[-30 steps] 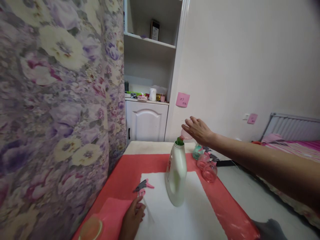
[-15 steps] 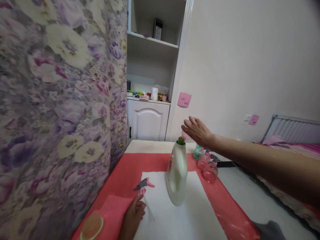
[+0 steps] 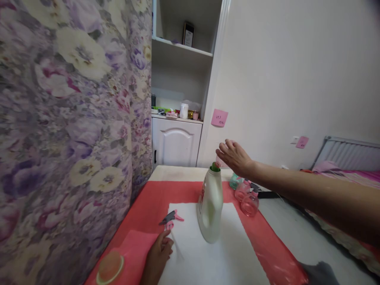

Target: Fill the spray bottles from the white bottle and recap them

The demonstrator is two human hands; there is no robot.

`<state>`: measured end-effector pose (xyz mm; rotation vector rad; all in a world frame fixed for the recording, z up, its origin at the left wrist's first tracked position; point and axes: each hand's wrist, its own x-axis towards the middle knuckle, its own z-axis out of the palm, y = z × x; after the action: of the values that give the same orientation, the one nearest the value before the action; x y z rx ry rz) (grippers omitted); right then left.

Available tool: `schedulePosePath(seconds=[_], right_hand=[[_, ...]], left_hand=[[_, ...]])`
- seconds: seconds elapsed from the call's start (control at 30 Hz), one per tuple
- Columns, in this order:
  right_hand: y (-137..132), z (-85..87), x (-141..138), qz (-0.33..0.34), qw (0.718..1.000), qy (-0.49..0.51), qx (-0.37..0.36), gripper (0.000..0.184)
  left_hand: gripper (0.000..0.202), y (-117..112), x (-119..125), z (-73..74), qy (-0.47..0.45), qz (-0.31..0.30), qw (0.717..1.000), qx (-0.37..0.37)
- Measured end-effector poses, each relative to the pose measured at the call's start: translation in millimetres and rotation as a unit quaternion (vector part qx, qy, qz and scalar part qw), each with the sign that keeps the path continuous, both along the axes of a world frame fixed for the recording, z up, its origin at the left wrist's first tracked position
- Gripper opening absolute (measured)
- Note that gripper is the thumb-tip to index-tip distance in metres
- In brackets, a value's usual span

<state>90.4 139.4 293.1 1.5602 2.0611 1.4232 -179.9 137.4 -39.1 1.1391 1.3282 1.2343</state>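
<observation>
The handled plastic jug (image 3: 210, 211) is standing upright on the white sheet (image 3: 204, 261), blocking a straight low path from your left hand (image 3: 158, 253) to the three round bottles (image 3: 242, 193). Bare sheet is leaving you room in front of the jug and between it and the trigger sprayer head (image 3: 170, 217), which is crowding that hand. Overhead, your right hand (image 3: 235, 157) and the pink bottle (image 3: 220, 160) are closing off the jug's mouth, while the floral curtain (image 3: 74, 118) is walling in the left.
</observation>
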Motion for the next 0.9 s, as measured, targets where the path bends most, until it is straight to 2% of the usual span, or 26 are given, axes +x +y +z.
schedulePosePath(seconds=[0.2, 0.37, 0.47, 0.57, 0.63, 0.7, 0.77, 0.9], right_hand=[[-12, -9.9, -4, -0.004, 0.999, 0.038, -0.023, 0.044], [-16, -11.3, 7, 0.006, 0.991, 0.127, -0.046, 0.052], [-20, -14.5, 23, 0.015, 0.972, 0.227, -0.058, 0.063], [-26, -27.6, 45, 0.027, 0.931, 0.359, -0.066, 0.072], [-30, -46.6, 63, 0.041, 0.885, 0.459, -0.069, 0.070], [-36, -76.9, 79, 0.064, 0.823, 0.560, -0.075, 0.070], [-46, -118.4, 89, 0.088, 0.753, 0.647, -0.079, 0.070], [-76, -217.5, 88, 0.106, 0.620, 0.774, -0.076, 0.071]], left_hand=[[0.052, -1, -1, 0.4, -0.009, -0.005, 1.000, 0.002], [0.048, -3, -1, 3.3, -0.014, -0.004, 1.000, 0.004], [0.048, -4, -2, 5.1, -0.020, 0.003, 1.000, 0.005], [0.049, -5, -3, 6.8, -0.026, 0.011, 1.000, 0.006], [0.049, -5, -2, 7.9, -0.030, 0.016, 0.999, 0.006], [0.048, -5, -2, 8.8, -0.033, 0.022, 0.999, 0.004], [0.047, -5, -1, 9.6, -0.037, 0.025, 0.999, 0.004], [0.046, -4, 0, 11.4, -0.037, 0.025, 0.999, 0.005]])
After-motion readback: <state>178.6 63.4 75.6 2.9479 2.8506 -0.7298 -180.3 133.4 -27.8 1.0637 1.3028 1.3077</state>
